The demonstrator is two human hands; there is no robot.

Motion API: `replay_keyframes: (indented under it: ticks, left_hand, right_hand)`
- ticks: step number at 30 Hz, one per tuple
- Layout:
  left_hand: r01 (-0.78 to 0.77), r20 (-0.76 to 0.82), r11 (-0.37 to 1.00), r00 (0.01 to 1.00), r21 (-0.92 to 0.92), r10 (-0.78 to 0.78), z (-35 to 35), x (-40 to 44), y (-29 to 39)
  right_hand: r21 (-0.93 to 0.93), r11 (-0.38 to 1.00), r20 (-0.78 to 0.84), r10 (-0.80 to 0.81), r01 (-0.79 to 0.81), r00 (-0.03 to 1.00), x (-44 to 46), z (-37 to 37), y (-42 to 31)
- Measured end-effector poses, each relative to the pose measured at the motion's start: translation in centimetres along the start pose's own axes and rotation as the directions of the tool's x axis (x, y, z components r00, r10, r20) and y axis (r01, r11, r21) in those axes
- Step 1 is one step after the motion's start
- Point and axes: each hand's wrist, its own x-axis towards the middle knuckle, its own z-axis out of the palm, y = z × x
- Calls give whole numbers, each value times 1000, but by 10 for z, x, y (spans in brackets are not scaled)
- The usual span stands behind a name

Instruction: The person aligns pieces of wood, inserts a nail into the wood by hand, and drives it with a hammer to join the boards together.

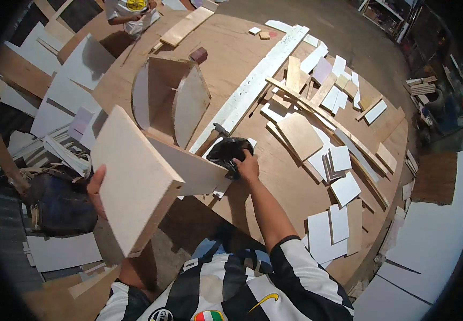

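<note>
My left hand [97, 191] grips the far edge of a pale wooden box-like piece [135, 179], its thumb and palm mostly hidden behind it. A flat board [194, 166] extends from behind that piece toward the black plastic bag. My right hand [247, 165] is at the opening of the black plastic bag [226, 152], fingers bent at its rim; what the fingertips hold, if anything, is hidden. A hammer [219, 130] lies just beyond the bag, beside a long white plank [258, 80]. Behind the board stands a curved-sided wooden box [170, 99].
Wood offcuts [301, 136] and white panels [327, 230] cover the right of the wooden table [274, 200]. A small reddish block [198, 55] sits by the curved box. Another person [129, 16] is at the far left. More panels [65, 69] lean at left.
</note>
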Motion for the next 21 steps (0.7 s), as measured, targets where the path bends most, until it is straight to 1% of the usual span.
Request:
replay_keyframes:
  ticks: [1,2,3,4,6,7,8,9,10,12,13,14,16,17,18,19,20,21]
  left_hand:
    - [-80,-2,993,997,89,80,-15,-3,-7]
    - [-204,-4,960,978,189,209,-31,-5,-19]
    - [-318,-5,903,943,290,334,-47,-6,-31]
    - [-412,45,791,896,452,441,-39,-11,-46]
    - [-479,100,652,843,587,529,-34,-16,-51]
    - [-266,-94,877,940,399,327,-34,-17,-41]
    - [-145,-162,950,967,277,195,-37,-19,-42]
    - [-27,-226,990,972,138,58,-39,-21,-44]
    - [-154,-115,964,977,219,182,-42,-22,-56]
    - [-258,14,928,964,268,264,-39,-23,-78]
    - [-451,98,801,887,395,451,-21,-24,-91]
    - [-530,160,728,841,436,516,-8,-24,-103]
    - [-648,277,547,742,530,611,15,-26,-127]
    - [-668,311,503,721,548,619,28,-29,-137]
    - [-688,346,457,699,564,626,43,-33,-146]
    - [-502,205,781,865,371,458,64,-41,-151]
    - [-426,200,857,903,291,380,69,-43,-162]
    - [-337,194,918,934,208,299,73,-45,-173]
  right_hand:
    - [130,988,75,77,-87,994,12,16,14]
    - [249,951,158,145,-182,977,19,24,22]
    - [242,959,121,123,-150,985,21,18,17]
    - [239,960,117,122,-147,986,20,7,13]
    - [385,921,32,38,-48,999,13,-15,14]
    - [377,925,33,38,-47,999,8,-22,20]
    - [393,919,-12,29,-22,999,2,-32,30]
    - [407,913,-59,24,2,998,-5,-44,39]
    - [397,918,-67,28,1,997,-12,-58,48]
    - [495,865,-70,138,-86,988,-28,-94,72]
    - [459,882,-111,178,-108,978,-36,-108,90]
    - [447,885,-133,208,-129,969,-46,-122,109]
    - [380,918,-239,215,-112,947,-61,-143,160]
    - [340,927,-249,251,-159,935,-69,-152,186]
    - [335,927,-271,269,-171,924,-78,-169,202]
    - [279,942,-322,275,-186,906,-87,-185,215]
    - [225,953,-369,275,-202,888,-95,-200,228]
    - [263,926,-350,353,-271,867,-98,-206,258]
